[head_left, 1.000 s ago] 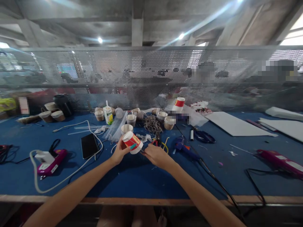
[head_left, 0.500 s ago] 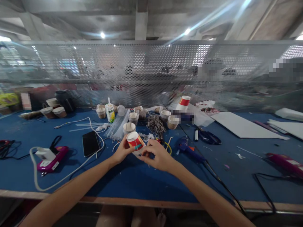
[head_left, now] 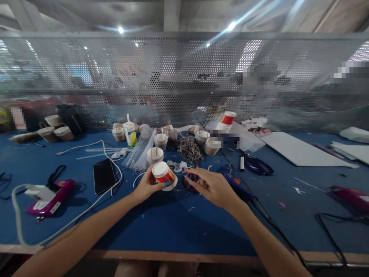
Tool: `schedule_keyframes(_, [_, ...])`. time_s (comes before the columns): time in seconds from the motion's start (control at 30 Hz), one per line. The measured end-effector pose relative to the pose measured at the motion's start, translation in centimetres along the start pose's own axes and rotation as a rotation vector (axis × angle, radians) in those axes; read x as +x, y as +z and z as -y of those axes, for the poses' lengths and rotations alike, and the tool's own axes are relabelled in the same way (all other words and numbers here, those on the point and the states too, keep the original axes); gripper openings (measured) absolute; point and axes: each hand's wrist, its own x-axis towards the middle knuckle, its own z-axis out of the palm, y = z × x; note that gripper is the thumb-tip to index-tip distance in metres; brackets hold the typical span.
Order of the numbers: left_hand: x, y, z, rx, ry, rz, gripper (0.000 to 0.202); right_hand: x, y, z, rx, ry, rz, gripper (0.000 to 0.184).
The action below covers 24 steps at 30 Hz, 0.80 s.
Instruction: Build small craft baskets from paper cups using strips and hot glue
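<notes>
My left hand (head_left: 147, 184) is closed around a red and white paper cup (head_left: 165, 177), thumb along its side; the cup tilts with its white end up and to the left. To the right of the cup, my right hand (head_left: 209, 184) hovers with its fingers apart, holding nothing that I can see. Its fingertips are over a small red and dark coiled item (head_left: 191, 181), partly hidden by the hand; whether they touch it I cannot tell. Just behind the held cup stands a wrapped cup with a handle (head_left: 155, 155). A tangle of brown cord (head_left: 189, 150) lies farther back.
A blue glue gun (head_left: 236, 184) with a trailing cable lies right of my right hand, scissors (head_left: 258, 165) beyond it. To the left are a phone (head_left: 103, 176), a white cable and a purple power strip (head_left: 52, 198). A perforated metal screen (head_left: 173, 77) closes the back.
My right hand has left the cup and moved right, its fingers opening over the coiled item. My left hand still holds the cup, now turned more upright. The camera view has shifted slightly.
</notes>
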Motion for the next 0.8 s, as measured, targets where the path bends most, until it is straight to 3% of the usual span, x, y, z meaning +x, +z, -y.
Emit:
schedule_keyframes(0.1, [-0.1, 0.0, 0.2, 0.000, 0.009, 0.021, 0.065, -2.5, -1.4, -1.6, -0.065, 0.144, -0.050, 0.032])
schedule_keyframes(0.2, [0.0, 0.1, 0.2, -0.014, -0.038, 0.059, 0.067, -4.8, -2.5, -4.2, -0.374, 0.324, -0.131, 0.052])
schedule_keyframes(0.27, [0.1, 0.1, 0.1, -0.026, -0.091, 0.114, 0.066, -5.6, -2.7, -5.8, -0.562, 0.477, -0.023, 0.056])
schedule_keyframes(0.37, [0.6, 0.1, -0.1, -0.051, -0.166, 0.217, 0.064, -5.7, -2.3, -7.0, -0.730, 0.634, 0.138, 0.040])
schedule_keyframes(0.5, [1.5, 0.4, -0.1, -0.082, -0.187, 0.206, 0.059, -4.6, -1.6, -7.3, -0.815, 0.676, 0.143, 0.033])
schedule_keyframes(0.63, [2.2, 0.9, 0.2, -0.156, -0.205, 0.174, 0.059, -3.9, -1.6, -7.9, -0.682, 0.671, 0.007, 0.020])
schedule_keyframes(0.73, [2.3, 1.0, 0.5, -0.200, -0.188, 0.191, 0.064, -3.8, -1.9, -7.4, -0.236, 0.703, -0.177, 0.012])
schedule_keyframes(0.8, [2.2, 0.9, 0.7, -0.223, -0.171, 0.186, 0.068, -3.6, -2.1, -6.0, 0.155, 0.746, -0.222, 0.016])
